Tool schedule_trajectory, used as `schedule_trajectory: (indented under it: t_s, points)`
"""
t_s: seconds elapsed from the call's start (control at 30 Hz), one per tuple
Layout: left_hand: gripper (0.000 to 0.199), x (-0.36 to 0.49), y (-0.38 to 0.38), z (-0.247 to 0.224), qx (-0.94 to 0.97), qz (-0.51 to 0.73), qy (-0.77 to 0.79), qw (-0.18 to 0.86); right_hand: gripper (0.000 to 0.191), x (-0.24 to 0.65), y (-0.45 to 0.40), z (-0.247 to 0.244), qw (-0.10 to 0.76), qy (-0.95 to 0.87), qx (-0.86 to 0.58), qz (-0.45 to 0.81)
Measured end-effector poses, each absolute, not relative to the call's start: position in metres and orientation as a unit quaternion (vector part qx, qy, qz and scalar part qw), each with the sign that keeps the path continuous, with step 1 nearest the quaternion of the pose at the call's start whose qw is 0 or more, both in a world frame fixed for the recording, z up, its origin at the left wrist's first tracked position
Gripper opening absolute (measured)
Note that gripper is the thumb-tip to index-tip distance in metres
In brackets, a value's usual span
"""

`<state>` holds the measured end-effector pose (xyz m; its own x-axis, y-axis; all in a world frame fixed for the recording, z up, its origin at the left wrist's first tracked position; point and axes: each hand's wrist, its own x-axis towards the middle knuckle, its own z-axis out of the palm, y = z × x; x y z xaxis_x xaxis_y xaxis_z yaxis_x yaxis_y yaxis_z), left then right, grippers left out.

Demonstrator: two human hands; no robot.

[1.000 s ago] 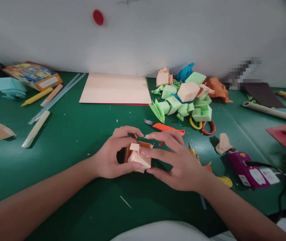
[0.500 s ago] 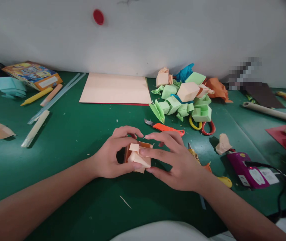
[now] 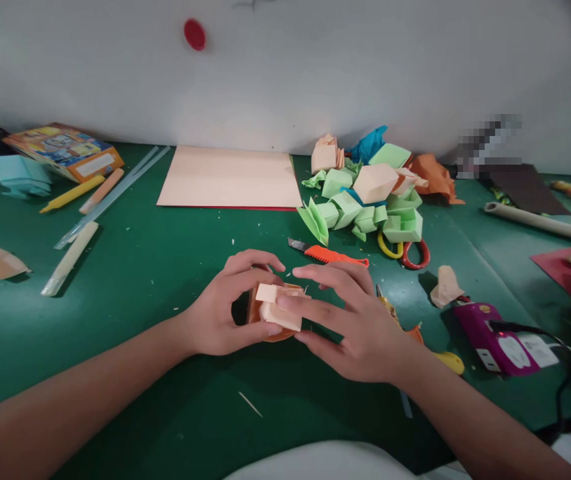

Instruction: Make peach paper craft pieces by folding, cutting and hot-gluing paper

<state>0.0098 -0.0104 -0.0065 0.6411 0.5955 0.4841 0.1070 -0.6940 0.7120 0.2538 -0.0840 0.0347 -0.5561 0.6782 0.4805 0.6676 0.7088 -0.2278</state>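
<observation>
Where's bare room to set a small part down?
Best: green table between left hand, pale stick and peach sheet, a few tiny specks aside. Second: between the forearms, with one thin sliver in it. Crowded: beyond the right hand, where cutter, scissors and paper pile sit close; also to its right, around the purple box.

From my head, my one camera looks forward and down, close above the near edge of the tabletop [image 3: 180, 260], across to its far edge at the wall [image 3: 365, 67].
</observation>
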Motion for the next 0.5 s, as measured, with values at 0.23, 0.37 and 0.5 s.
schedule_trajectory:
  t_s: [0.23, 0.37, 0.5]
  points:
    - [0.045, 0.0100, -0.0093, -0.0064, 0.844, 0.368, 0.200, 0.336, 0.059, 0.2576, -0.0873, 0.0347, 0.303, -0.858, -0.403, 0.093]
    - [0.046, 0.0103, -0.0098, -0.0049, 0.844, 0.381, 0.190, 0.326, 0.089, 0.2579, -0.0914, 0.0346, 0.304, -0.786, -0.458, 0.283]
    - [0.045, 0.0102, -0.0133, -0.0034, 0.856, 0.384, 0.193, 0.288, 0.087, 0.2544, -0.0942, 0.0333, 0.333, -0.710, -0.447, 0.431]
